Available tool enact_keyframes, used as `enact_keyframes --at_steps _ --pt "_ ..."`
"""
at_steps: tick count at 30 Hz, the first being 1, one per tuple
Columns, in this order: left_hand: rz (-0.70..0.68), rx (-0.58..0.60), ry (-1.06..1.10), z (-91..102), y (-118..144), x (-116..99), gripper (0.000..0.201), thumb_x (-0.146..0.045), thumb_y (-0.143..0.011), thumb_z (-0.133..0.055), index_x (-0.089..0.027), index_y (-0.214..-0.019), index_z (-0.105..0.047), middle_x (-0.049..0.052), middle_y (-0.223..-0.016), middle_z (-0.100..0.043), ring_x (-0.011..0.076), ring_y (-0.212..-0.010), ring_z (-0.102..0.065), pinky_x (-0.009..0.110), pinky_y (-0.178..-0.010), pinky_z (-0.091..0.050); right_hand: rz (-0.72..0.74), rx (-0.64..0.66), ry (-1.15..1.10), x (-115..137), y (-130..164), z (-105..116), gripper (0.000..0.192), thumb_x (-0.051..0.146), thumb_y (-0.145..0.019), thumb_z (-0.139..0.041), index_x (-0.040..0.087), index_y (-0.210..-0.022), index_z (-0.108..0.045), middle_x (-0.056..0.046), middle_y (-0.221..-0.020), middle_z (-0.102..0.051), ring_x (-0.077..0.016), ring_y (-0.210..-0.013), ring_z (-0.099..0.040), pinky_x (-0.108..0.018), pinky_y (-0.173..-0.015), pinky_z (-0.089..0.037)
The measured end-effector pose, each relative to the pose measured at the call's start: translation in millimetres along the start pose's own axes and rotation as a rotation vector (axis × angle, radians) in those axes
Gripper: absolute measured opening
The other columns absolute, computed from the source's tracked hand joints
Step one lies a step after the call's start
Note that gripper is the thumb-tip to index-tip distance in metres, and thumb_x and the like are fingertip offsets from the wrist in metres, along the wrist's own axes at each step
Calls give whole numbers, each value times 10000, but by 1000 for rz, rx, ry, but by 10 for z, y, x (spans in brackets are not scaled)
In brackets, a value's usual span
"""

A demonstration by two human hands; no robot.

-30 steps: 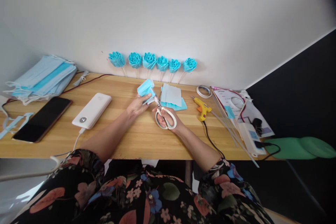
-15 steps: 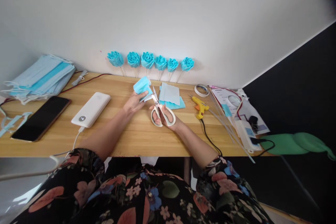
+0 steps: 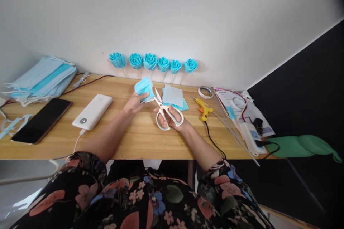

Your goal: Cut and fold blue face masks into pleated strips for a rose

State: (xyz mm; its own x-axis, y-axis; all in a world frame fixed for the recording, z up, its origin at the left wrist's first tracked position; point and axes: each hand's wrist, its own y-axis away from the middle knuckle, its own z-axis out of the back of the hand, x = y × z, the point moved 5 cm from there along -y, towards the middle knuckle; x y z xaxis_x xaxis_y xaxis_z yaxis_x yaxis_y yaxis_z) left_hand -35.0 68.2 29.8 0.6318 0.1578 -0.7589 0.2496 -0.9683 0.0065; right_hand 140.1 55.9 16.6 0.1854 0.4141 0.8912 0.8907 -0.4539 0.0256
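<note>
My left hand (image 3: 134, 101) pinches a folded piece of blue face mask fabric (image 3: 144, 87) above the table, thumb on top. In my right hand (image 3: 174, 118) are white-handled scissors (image 3: 162, 106), with fingers through the loops and the blades parted. The blades point up and left, one tip at the lower right edge of the fabric; whether they touch it I cannot tell. Just behind the scissors lie cut fabric pieces (image 3: 173, 95), pale on top and blue beneath. Several blue fabric flowers (image 3: 149, 61) on thin stems lean against the wall.
At left are a stack of face masks (image 3: 43, 78), a phone (image 3: 42, 121) and a white power bank (image 3: 92, 112) with a cable. On the right lie a yellow glue gun (image 3: 204, 109), a tape roll (image 3: 205, 92), clear glue sticks (image 3: 228, 125), papers and a power strip (image 3: 251, 137).
The scissors have moved slightly right, away from the fabric, and their blades and handles are spread wider. My left hand with the fabric has shifted a little left.
</note>
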Motion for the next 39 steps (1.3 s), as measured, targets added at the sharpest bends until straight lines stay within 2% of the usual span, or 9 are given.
enact_keyframes --at_steps 9,12,15,20,26,33,39 --pt "-45 31 -3 34 -47 -75 472 -128 -538 -914 -188 -946 -685 4 -888 -732 158 -832 -674 286 -828 -521 -10 35 40 79 43 -26 769 772 -833 -533 107 -1207 -630 36 -588 -533 -97 -447 -453 -242 -418 -357" --pt "-107 -30 26 128 -93 -149 468 -124 -556 -906 -225 -952 -678 -33 -832 -711 128 -780 -651 254 -798 -514 42 49 62 170 101 -44 780 785 -804 -561 114 -1195 -632 41 -574 -514 -96 -447 -427 -241 -412 -344" --pt "-149 -76 62 195 -124 -185 519 -105 -584 -891 -259 -1028 -671 -54 -823 -702 119 -788 -651 240 -801 -506 90 4 93 231 133 -34 800 824 -783 -536 135 -1176 -640 43 -565 -497 -99 -453 -411 -242 -412 -338" --pt "-67 -31 64 153 -113 -70 614 -139 -592 -907 -265 -1139 -658 -46 -883 -722 124 -835 -673 242 -830 -513 82 -5 125 208 117 -61 756 793 -805 -547 134 -1164 -643 35 -574 -516 -102 -462 -424 -243 -427 -357" --pt "2 -42 81 131 -73 -28 407 -171 -646 -897 -219 -994 -692 -26 -918 -733 132 -835 -672 277 -859 -540 96 -9 127 225 120 -92 695 727 -856 -543 119 -1178 -637 28 -592 -518 -104 -479 -432 -238 -428 -339" --pt "-3 -50 90 137 -90 -9 435 -202 -660 -899 -231 -1041 -692 -7 -974 -748 160 -918 -691 295 -896 -544 83 30 161 213 101 -94 674 710 -865 -553 104 -1145 -650 29 -591 -525 -103 -469 -461 -240 -421 -357" --pt "-13 12 109 118 -87 8 467 -225 -610 -934 -197 -1016 -704 -4 -934 -756 142 -815 -695 266 -829 -555 53 14 173 147 71 -52 632 666 -895 -557 96 -1151 -650 24 -585 -549 -99 -457 -482 -230 -416 -364"
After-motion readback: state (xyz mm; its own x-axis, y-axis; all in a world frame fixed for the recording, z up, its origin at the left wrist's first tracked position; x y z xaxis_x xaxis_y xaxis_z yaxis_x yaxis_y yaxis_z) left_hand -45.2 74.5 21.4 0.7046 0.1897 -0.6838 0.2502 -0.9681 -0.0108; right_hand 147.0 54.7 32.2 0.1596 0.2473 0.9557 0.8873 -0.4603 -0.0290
